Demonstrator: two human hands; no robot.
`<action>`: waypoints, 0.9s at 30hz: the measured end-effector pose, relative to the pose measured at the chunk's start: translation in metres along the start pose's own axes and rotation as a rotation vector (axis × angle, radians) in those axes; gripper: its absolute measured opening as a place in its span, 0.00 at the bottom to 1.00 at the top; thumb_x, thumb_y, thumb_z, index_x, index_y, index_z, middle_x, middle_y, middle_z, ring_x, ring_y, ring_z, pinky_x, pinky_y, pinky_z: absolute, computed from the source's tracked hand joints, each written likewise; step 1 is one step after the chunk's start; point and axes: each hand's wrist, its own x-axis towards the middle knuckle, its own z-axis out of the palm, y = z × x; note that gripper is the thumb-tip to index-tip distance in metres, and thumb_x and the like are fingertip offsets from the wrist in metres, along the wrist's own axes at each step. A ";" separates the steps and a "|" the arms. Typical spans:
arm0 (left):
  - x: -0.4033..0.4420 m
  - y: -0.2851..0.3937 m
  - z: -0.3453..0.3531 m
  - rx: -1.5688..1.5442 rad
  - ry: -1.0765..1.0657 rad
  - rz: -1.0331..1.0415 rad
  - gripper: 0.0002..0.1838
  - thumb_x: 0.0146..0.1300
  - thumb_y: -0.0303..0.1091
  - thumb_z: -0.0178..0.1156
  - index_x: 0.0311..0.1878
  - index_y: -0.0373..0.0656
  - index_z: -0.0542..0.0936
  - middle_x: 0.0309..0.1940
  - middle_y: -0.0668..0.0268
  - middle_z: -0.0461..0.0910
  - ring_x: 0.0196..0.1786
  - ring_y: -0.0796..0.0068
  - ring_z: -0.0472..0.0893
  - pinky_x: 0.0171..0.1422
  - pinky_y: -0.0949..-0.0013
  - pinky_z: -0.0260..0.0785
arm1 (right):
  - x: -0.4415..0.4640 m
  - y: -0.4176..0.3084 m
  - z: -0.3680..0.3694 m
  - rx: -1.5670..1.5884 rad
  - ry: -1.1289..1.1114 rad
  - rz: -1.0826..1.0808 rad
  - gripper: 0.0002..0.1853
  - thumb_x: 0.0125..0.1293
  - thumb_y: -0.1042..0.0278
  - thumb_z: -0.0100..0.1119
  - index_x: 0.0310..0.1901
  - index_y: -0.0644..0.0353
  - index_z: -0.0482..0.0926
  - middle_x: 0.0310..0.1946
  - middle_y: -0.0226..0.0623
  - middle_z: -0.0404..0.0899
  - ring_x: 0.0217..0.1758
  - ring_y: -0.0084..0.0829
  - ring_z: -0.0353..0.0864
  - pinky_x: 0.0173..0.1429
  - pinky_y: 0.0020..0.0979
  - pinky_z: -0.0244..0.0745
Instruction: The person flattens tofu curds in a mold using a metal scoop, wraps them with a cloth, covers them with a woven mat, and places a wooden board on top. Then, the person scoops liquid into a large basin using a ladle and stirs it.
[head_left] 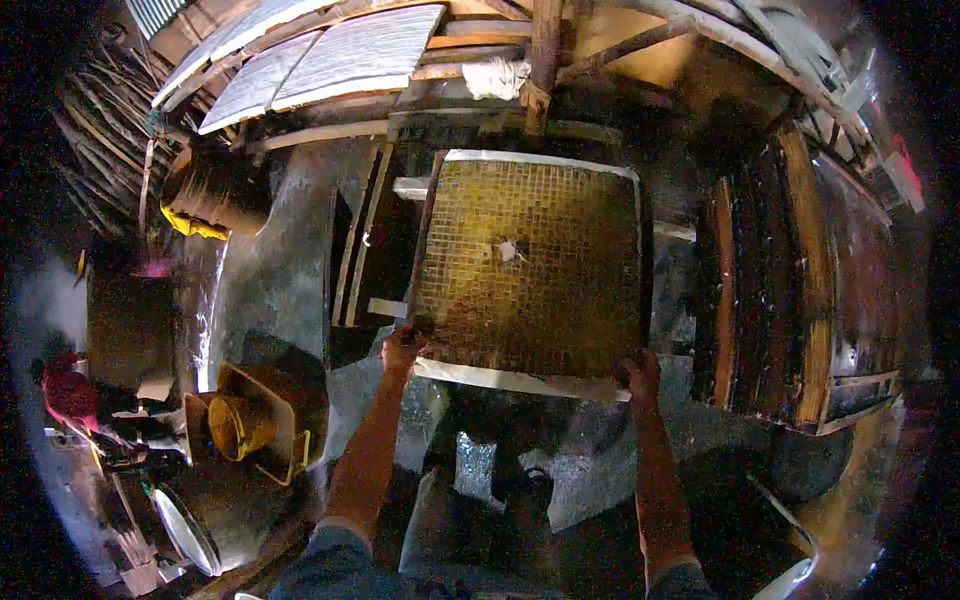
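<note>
A large square panel of woven, yellowish-brown strips (530, 270) lies in front of me, with pale edging along its near and far sides and a small light, torn-looking patch near its middle. My left hand (404, 347) is closed on its near left corner. At the near right corner, my right hand (640, 375) grips the panel's edge, its fingers partly in shadow. Both arms reach forward from the bottom of the view.
Dark frames (362, 240) stand just left of the panel. Stacked boards (770, 290) rise on the right. At the lower left are a yellowish container (238, 428) and a round-rimmed vessel (188, 530). Light corrugated sheets (350, 55) rest on wooden beams at the back.
</note>
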 end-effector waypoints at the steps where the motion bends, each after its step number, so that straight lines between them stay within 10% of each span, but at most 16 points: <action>1: -0.002 -0.007 0.002 0.050 0.001 0.033 0.23 0.41 0.40 0.71 0.43 0.42 0.81 0.34 0.63 0.83 0.36 0.69 0.82 0.42 0.67 0.74 | 0.016 0.018 -0.017 0.182 -0.053 0.168 0.28 0.55 0.72 0.63 0.58 0.64 0.65 0.54 0.42 0.70 0.56 0.35 0.69 0.62 0.38 0.64; 2: -0.004 -0.009 0.002 0.141 -0.008 0.027 0.23 0.41 0.41 0.71 0.42 0.43 0.81 0.33 0.64 0.83 0.35 0.70 0.82 0.42 0.67 0.74 | 0.017 0.021 -0.022 0.364 -0.104 0.337 0.28 0.54 0.72 0.63 0.57 0.64 0.65 0.53 0.42 0.70 0.56 0.35 0.69 0.62 0.37 0.64; 5: -0.009 -0.010 0.003 0.338 0.016 0.036 0.22 0.39 0.44 0.72 0.38 0.44 0.83 0.30 0.67 0.83 0.32 0.71 0.82 0.39 0.68 0.74 | -0.022 0.023 -0.022 -0.647 0.024 -0.187 0.28 0.54 0.68 0.64 0.56 0.64 0.66 0.53 0.41 0.69 0.53 0.35 0.71 0.59 0.38 0.67; 8: -0.019 0.047 -0.010 0.330 0.001 -0.233 0.28 0.38 0.48 0.72 0.44 0.43 0.80 0.37 0.64 0.82 0.38 0.66 0.81 0.43 0.65 0.74 | -0.011 0.070 -0.044 -0.452 -0.003 -0.293 0.29 0.53 0.66 0.65 0.56 0.62 0.66 0.54 0.42 0.68 0.52 0.37 0.72 0.56 0.39 0.70; 11: -0.026 0.054 0.007 0.677 0.252 -0.274 0.41 0.39 0.51 0.71 0.56 0.44 0.69 0.52 0.57 0.72 0.50 0.56 0.75 0.50 0.60 0.71 | 0.007 0.106 -0.062 -0.790 0.058 -0.930 0.31 0.52 0.63 0.67 0.57 0.62 0.66 0.55 0.42 0.67 0.51 0.39 0.72 0.56 0.38 0.70; 13: -0.032 0.028 0.022 0.717 0.336 -0.366 0.52 0.38 0.53 0.72 0.64 0.46 0.53 0.62 0.53 0.55 0.59 0.47 0.64 0.57 0.51 0.64 | -0.004 0.118 -0.070 -0.473 0.197 -0.760 0.30 0.53 0.61 0.65 0.56 0.60 0.66 0.54 0.41 0.68 0.49 0.38 0.73 0.54 0.41 0.71; 18: -0.069 -0.122 0.066 -0.873 0.224 -0.586 0.36 0.47 0.48 0.65 0.58 0.44 0.64 0.45 0.60 0.74 0.48 0.60 0.74 0.51 0.53 0.67 | -0.030 0.140 -0.051 0.306 0.386 -0.272 0.26 0.56 0.57 0.60 0.55 0.58 0.68 0.50 0.40 0.70 0.45 0.36 0.75 0.51 0.47 0.72; 19: -0.087 -0.136 0.064 -1.010 -0.067 -0.583 0.31 0.51 0.46 0.62 0.56 0.44 0.67 0.43 0.62 0.76 0.47 0.62 0.75 0.49 0.55 0.68 | -0.037 0.144 -0.050 0.437 0.300 -0.131 0.25 0.57 0.57 0.60 0.54 0.57 0.68 0.49 0.40 0.71 0.44 0.36 0.75 0.51 0.46 0.72; 27: -0.122 -0.115 0.144 -0.852 -0.272 -0.787 0.29 0.54 0.48 0.58 0.57 0.46 0.67 0.48 0.63 0.74 0.50 0.62 0.73 0.52 0.55 0.66 | -0.074 0.204 -0.001 1.023 -0.181 0.661 0.23 0.57 0.59 0.60 0.53 0.57 0.69 0.44 0.39 0.75 0.44 0.33 0.76 0.53 0.43 0.71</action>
